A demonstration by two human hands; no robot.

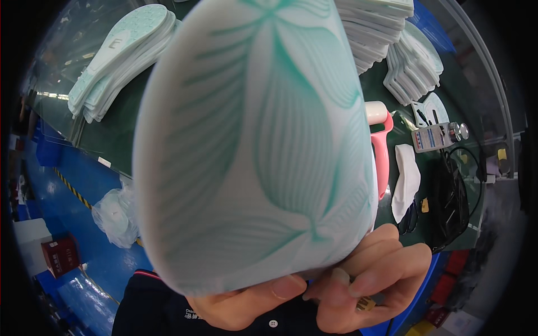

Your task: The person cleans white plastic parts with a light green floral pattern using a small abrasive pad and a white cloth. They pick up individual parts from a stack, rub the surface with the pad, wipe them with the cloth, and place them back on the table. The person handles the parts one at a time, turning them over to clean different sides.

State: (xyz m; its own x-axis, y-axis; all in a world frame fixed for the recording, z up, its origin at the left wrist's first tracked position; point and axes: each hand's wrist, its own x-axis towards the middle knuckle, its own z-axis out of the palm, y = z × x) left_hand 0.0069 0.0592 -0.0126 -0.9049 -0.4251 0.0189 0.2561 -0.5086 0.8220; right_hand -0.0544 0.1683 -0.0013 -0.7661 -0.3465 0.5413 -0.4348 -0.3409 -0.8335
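Observation:
A white sole (pixel 263 140) with a teal leaf pattern fills the middle of the view, held up very close. My left hand (pixel 241 305) grips its lower edge, thumb at the front; its other fingers are mostly hidden behind the sole. At the sole's lower right corner is my right hand (pixel 375 280), its fingers curled and pinched together. Between those fingers shows a small yellow piece (pixel 365 303) with dark print. Whether the right fingertips also grip the sole's edge is hard to make out.
Stacked pale soles (pixel 126 56) lie at the far left, more (pixel 414 64) at the far right. On the green table (pixel 109 137) are a pink-handled roller (pixel 381 151), a white cloth (pixel 406 182), a bottle (pixel 431 138) and a black bag (pixel 450 207). A clear plastic bag (pixel 116 217) hangs left.

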